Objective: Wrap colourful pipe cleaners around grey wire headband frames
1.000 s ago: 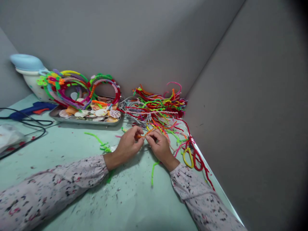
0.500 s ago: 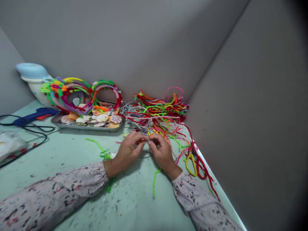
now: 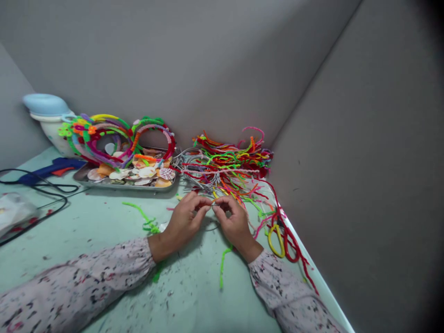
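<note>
My left hand (image 3: 185, 218) and my right hand (image 3: 233, 223) meet fingertip to fingertip over the table, both pinched closed. Between them is a thin grey wire headband (image 3: 211, 228); its curve shows below the fingers, while the pinched part is mostly hidden. A bright green pipe cleaner (image 3: 222, 270) lies by my right wrist. Left of my left hand is another bent green pipe cleaner (image 3: 140, 212). Just beyond my fingers spreads a tangled pile of coloured pipe cleaners (image 3: 232, 159), with bare grey wire bands (image 3: 201, 173) at its near left side.
A metal tray (image 3: 121, 186) holds seashells (image 3: 147, 172) and several wrapped headbands (image 3: 154, 127). To its left are a blue glue gun (image 3: 43, 171), a black cord (image 3: 65, 198), a plastic bag (image 3: 15, 210) and a blue-lidded container (image 3: 48, 108). Scissors (image 3: 276, 240) with yellow and red handles lie right, near the wall.
Both hands stay pinched together in nearly the same place, with only small finger movement. The view has shifted slightly; the things on the table lie as before.
</note>
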Demonstrator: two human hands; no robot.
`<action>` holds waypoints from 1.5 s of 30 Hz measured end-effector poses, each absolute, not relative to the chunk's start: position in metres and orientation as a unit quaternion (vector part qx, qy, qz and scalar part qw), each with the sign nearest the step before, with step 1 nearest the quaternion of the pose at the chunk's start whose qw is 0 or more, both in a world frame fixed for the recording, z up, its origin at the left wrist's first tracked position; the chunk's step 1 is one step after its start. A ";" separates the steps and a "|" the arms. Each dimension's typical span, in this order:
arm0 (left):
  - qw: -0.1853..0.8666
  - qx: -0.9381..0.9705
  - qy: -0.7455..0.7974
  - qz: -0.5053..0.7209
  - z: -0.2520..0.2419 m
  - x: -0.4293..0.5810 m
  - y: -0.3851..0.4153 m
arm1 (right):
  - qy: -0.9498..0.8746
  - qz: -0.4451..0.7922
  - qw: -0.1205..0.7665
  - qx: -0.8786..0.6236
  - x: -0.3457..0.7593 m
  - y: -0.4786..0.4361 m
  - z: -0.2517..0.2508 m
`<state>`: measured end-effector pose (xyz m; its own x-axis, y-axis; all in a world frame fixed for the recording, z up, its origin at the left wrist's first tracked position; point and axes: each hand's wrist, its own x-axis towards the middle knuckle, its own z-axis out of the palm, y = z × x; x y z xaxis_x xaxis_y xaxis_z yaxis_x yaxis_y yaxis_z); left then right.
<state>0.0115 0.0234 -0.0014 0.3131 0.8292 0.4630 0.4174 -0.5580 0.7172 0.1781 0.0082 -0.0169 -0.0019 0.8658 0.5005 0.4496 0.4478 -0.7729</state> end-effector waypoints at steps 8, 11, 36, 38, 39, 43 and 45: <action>0.225 0.784 0.415 0.403 0.000 0.013 0.023 | -0.687 0.187 0.501 -0.492 0.178 0.008 -0.016; 0.226 0.788 0.410 0.399 -0.002 0.013 0.022 | -0.688 0.190 0.495 -0.496 0.179 0.008 -0.016; 0.217 0.810 0.412 0.357 -0.009 0.014 0.022 | -0.691 0.205 0.493 -0.487 0.182 0.011 -0.019; 0.218 0.809 0.413 0.358 -0.008 0.014 0.021 | -0.690 0.205 0.498 -0.484 0.182 0.011 -0.019; 0.215 0.809 0.414 0.358 -0.008 0.014 0.021 | -0.690 0.206 0.499 -0.483 0.182 0.011 -0.019; 0.204 0.816 0.412 0.350 -0.008 0.015 0.022 | -0.690 0.209 0.495 -0.485 0.182 0.010 -0.017; 0.199 0.822 0.408 0.345 -0.008 0.015 0.023 | -0.691 0.207 0.493 -0.486 0.182 0.009 -0.016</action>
